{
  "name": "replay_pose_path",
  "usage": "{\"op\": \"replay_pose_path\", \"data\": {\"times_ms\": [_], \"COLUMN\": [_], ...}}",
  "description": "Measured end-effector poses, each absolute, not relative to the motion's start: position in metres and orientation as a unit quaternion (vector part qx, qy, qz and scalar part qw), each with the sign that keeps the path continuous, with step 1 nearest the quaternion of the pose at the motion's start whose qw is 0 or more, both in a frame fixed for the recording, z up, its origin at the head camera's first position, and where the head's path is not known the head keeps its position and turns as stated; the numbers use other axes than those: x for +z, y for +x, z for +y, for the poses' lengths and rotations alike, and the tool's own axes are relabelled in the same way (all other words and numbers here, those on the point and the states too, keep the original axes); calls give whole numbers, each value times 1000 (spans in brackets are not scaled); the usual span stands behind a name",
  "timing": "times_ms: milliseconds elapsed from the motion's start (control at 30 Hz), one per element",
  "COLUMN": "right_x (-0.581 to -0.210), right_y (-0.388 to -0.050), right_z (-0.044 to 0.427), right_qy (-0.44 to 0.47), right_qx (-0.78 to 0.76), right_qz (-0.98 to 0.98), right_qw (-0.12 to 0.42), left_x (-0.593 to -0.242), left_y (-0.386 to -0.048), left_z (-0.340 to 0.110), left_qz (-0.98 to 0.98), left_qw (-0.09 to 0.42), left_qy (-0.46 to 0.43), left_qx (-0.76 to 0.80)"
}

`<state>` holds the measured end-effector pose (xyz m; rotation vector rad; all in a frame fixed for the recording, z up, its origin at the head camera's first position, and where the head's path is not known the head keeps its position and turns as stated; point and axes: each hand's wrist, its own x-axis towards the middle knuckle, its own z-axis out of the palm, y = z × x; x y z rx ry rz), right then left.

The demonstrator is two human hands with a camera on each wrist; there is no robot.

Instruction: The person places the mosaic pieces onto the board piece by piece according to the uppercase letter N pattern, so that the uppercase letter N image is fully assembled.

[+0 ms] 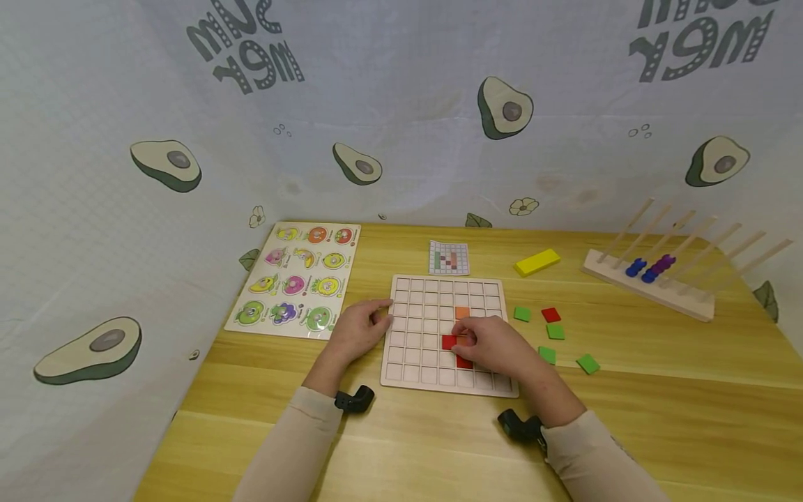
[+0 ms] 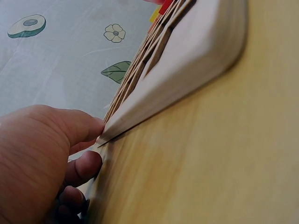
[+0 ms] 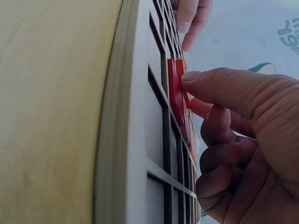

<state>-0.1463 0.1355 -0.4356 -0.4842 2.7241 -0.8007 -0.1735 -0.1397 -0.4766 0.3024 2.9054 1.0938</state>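
Observation:
A pale wooden grid board (image 1: 414, 376) lies on the table, with red and orange tiles in some squares. My left hand (image 1: 359, 331) rests its thumb and index fingertip against the board's left edge; its other fingers curl loosely in the left wrist view. Over the board, my right hand (image 1: 498, 345) pinches a red tile (image 1: 448, 342) between thumb and index finger, low at the grid. Another red tile (image 1: 464, 363) lies just nearer, partly under that hand. An orange tile (image 1: 462, 312) sits farther up; more orange shows beneath the fingers, mostly hidden.
Several green tiles (image 1: 555, 331) and a loose red tile (image 1: 551, 314) lie right of the board. Behind it are a pattern card (image 1: 449, 268) and a yellow block (image 1: 537, 262). A fruit puzzle (image 1: 297, 272) lies left; a peg stand (image 1: 646, 289) with beads stands right.

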Motion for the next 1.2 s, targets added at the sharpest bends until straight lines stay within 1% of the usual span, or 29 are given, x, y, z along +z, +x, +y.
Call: {"op": "replay_pose_path", "data": {"times_ms": [633,1000,1200], "right_x": [-434,-427,-427], "right_y": [-147,-148,-150], "right_z": [134,179,207], "right_qy": [-161,-78,-52], "right_qx": [-277,-312,-295], "right_qz": [938,934,945], "right_qw": [132,153,129], "left_x": [-472,-472,-471], "left_y": [-171,-172,-172], "left_z": [-137,-137,-137], "left_qz": [928,931,932], "left_qw": [16,12,16], "left_qy": [98,96,91], "left_qx": [359,352,349]}}
